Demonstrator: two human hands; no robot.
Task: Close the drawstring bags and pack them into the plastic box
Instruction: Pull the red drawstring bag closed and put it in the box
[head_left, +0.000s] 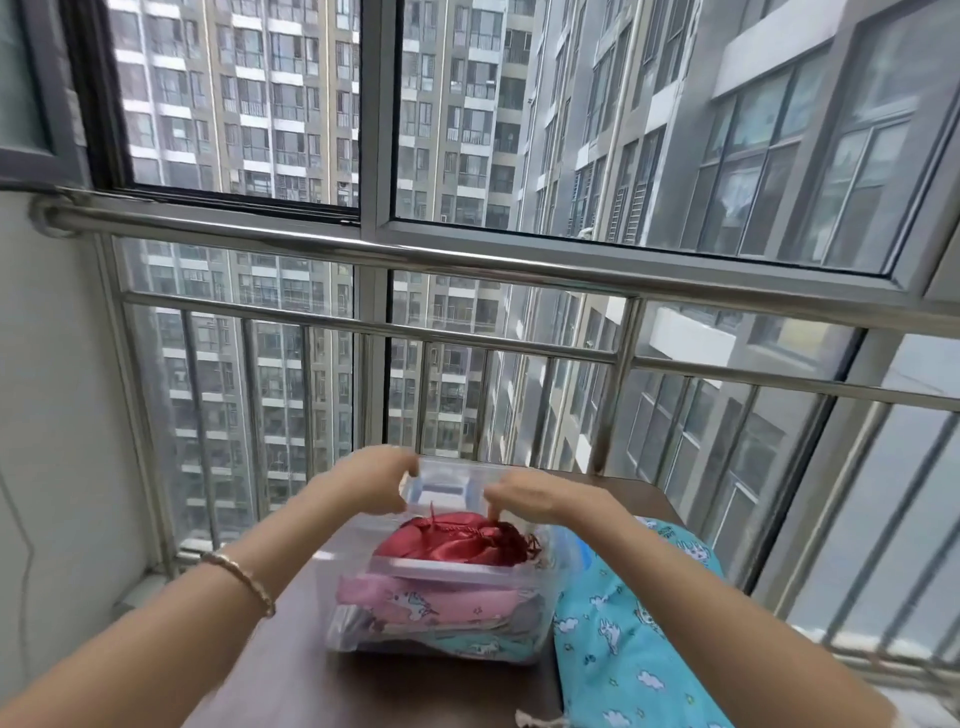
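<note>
A clear plastic box (436, 636) stands on a dark brown table (311, 675). Inside it a red satin drawstring bag (452, 543) lies on top, with a pink unicorn-print bag (415, 605) and a blue one (483, 647) beneath. My left hand (382, 478) is at the box's far left rim, fingers curled; what it grips is blurred. My right hand (524, 499) is over the red bag's gathered neck, fingertips pinching down at it. A large blue cloud-print drawstring bag (628, 639) lies on the table right of the box, its cord end at the bottom edge.
A steel balcony railing (467, 260) and windows stand directly behind the table. A white wall is on the left. The table's right edge runs beside the blue bag, next to the railing bars.
</note>
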